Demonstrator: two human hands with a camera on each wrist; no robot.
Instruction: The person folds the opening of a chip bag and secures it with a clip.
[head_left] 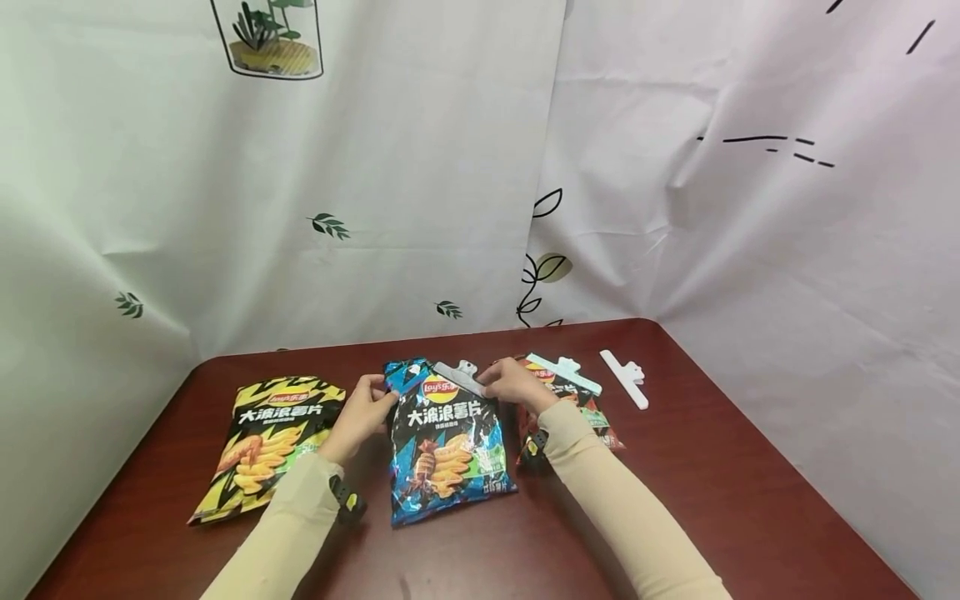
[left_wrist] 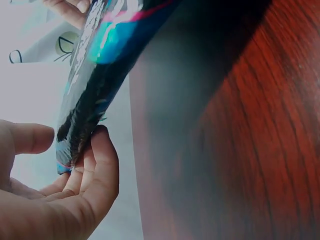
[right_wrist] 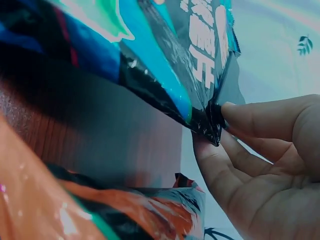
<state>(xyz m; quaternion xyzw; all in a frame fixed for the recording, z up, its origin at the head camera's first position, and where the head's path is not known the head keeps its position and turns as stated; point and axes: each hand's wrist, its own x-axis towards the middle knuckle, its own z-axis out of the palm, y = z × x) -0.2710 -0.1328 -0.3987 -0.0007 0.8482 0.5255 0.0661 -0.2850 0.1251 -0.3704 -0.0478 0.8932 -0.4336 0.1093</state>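
A blue-and-black bag of chips (head_left: 450, 454) lies between the hands, with a grey-white bag clip (head_left: 459, 377) across its top right. My left hand (head_left: 365, 417) holds the bag's upper left edge. In the left wrist view, its fingers (left_wrist: 102, 155) curl behind the bag and the thumb stands close to the other face. At the bag's upper right corner, by the clip's end, my right hand (head_left: 517, 385) pinches the folded edge. The right wrist view shows the thumb (right_wrist: 260, 120) on one side of that corner and fingers on the other.
To the left lies a yellow-and-black bag of chips (head_left: 262, 450). A red-and-black chip bag (head_left: 600, 421) with a pale clip (head_left: 566, 372) on its top lies at the right, partly behind the right arm. A loose white clip (head_left: 625, 379) rests beyond it on the dark red table (head_left: 720, 500).
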